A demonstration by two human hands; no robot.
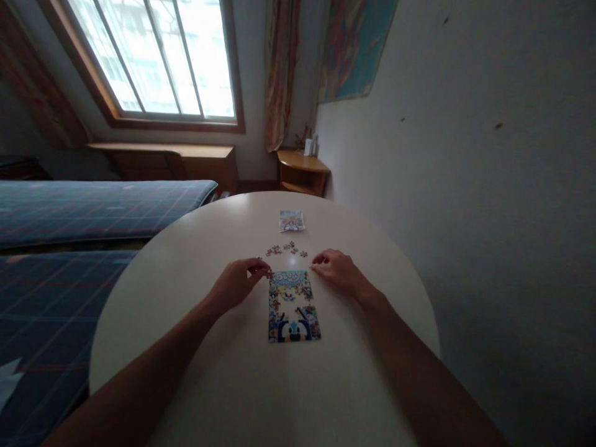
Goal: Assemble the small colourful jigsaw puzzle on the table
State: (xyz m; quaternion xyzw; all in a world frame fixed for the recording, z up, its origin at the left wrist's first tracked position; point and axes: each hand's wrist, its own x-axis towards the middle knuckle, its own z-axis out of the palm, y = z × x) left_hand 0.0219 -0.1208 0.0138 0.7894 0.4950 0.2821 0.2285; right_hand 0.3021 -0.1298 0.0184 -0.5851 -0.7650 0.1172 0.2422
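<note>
A small colourful jigsaw puzzle (pixel 293 305) lies flat on the round white table (pixel 223 372), with a few gaps in its middle. My left hand (pixel 238 282) rests at the puzzle's top left corner, fingers pinched together on something I cannot make out. My right hand (pixel 336 270) rests at the top right corner, its fingertips curled and pinched at the puzzle's edge. Several loose puzzle pieces (pixel 285 249) are scattered just beyond the puzzle, between my two hands.
A small printed picture card or bag (pixel 291 220) lies further back on the table. A white wall (pixel 465 186) runs close along the right. Blue plaid beds (pixel 93 208) stand to the left, a wooden corner shelf (pixel 302 169) and a window behind.
</note>
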